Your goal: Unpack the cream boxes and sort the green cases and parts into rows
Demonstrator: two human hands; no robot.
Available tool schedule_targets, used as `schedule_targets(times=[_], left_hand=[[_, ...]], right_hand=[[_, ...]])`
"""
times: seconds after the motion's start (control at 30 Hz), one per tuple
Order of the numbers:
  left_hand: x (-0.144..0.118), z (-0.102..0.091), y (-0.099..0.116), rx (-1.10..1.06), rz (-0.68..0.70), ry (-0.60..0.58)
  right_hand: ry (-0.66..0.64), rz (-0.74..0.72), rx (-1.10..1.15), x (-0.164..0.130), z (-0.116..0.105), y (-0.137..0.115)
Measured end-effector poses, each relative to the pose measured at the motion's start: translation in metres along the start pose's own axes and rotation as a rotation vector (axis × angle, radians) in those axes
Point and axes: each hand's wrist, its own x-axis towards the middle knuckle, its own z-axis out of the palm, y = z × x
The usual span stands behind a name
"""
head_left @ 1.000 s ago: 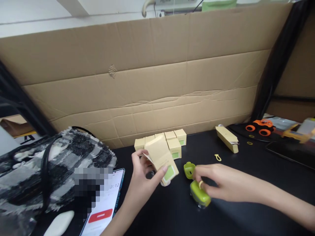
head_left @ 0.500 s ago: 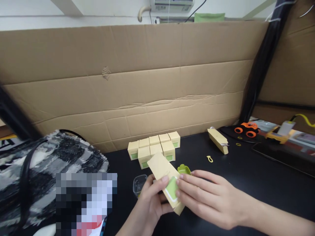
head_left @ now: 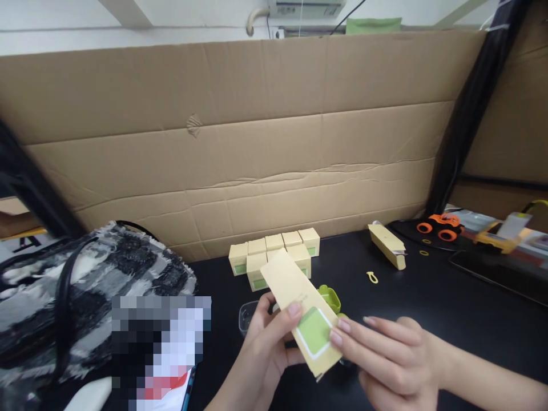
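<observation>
Nearest the camera, the left hand [head_left: 265,354] pinched a flat, tan paperboard carton [head_left: 299,311] between thumb and fingers, and the right hand [head_left: 394,365] gripped the carton's lower end, its fingertips [head_left: 338,337] at the edge of a rounded green label panel. The carton was long and rectangular, smooth and matte, tilted above the black tabletop [head_left: 428,308] with its far end raised. Just behind it lay a glossy lime-green plastic piece [head_left: 330,298], partly hidden, and beside the left hand a small clear plastic cup [head_left: 247,317]. To the left sat a shaggy black-and-white woven bag [head_left: 85,285] with a dark strap. Farther back, a cluster of small square tan boxes [head_left: 274,254] with green labels stood close together near the cardboard wall. To their right lay a small yellow loop [head_left: 372,277] and another long tan carton [head_left: 389,245] on its side. Beyond, at the far right edge, stood an orange-wheeled toy vehicle [head_left: 440,226]. A creased corrugated cardboard sheet [head_left: 265,137] formed the backdrop.
</observation>
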Motion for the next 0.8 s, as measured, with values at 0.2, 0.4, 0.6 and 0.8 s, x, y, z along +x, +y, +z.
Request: schedule_targets(times=[0.2,0.4,0.6,0.8], left_hand=[[0.007,-0.003,0.001,0.045,0.073,0.069],[0.013,-0.002,-0.013,0.180,0.286,0.204],[0.016,-0.009,-0.022,0.368,0.512,0.173],[0.027,-0.035,-0.050,1.113,0.793,-0.061]], right_hand=[[-0.059,0.066,0.068,0.025,-0.011,0.005],[-0.084,0.149,0.035,0.047,-0.014,0.000],[-0.255,0.415,-0.066,0.010,-0.024,0.058],[-0.366,0.861,-0.245,-0.068,-0.055,0.161]])
